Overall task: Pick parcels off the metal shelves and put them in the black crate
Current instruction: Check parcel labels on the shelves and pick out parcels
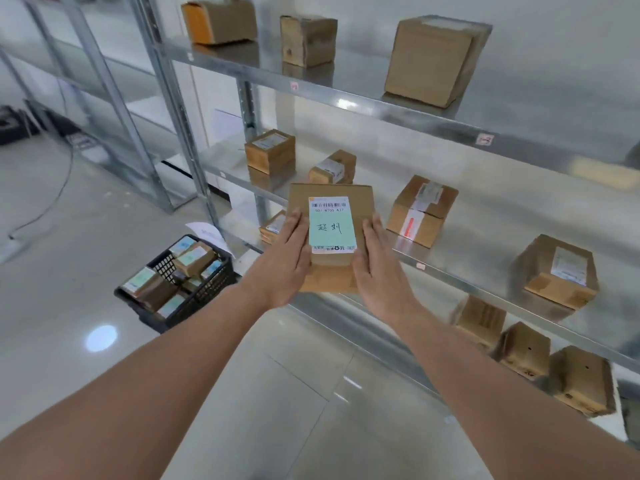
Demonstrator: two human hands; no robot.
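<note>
Flat brown cardboard parcel point(330, 237), white-and-mint barcode label with handwriting, face up. Held in front of the metal shelves point(381, 109) between left hand point(285, 258) and right hand point(375, 268), fingers straight, pressing its sides.

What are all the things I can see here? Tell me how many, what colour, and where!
held parcel: one, brown with a pale green label, in front of the shelves
shelf parcels: about thirteen, brown, spread over three shelf levels
metal shelves: silver, along the white wall
black crate: one, on the floor at left, holding several labelled brown parcels
cable: one, dark, trailing across the grey floor at left
hands: left hand and right hand, flat against the sides of the held parcel
</note>
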